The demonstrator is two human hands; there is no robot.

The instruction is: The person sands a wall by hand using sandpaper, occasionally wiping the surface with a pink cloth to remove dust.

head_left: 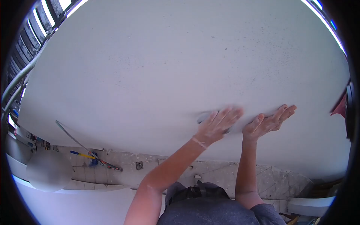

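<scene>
A large white surface [150, 67] with small dark pits and specks fills most of the view. My left hand [221, 122] lies over a thin dark grey pad [202, 117] and presses it against the surface. Only the pad's edges show, left of the fingers and below the palm, and the fingers are slightly smeared by motion. Whitish dust marks the wrist. To the right, my right hand [270, 123] is at the same surface, fingers stretched out and thumb raised, with nothing visible in it.
Below the surface's lower edge runs a dusty tiled floor [127, 176]. A long thin pole [71, 137] leans at the left near a yellow-and-blue handle [82, 154]. A rounded white object [48, 170] stands lower left. Red cloth [339, 107] hangs at the right edge.
</scene>
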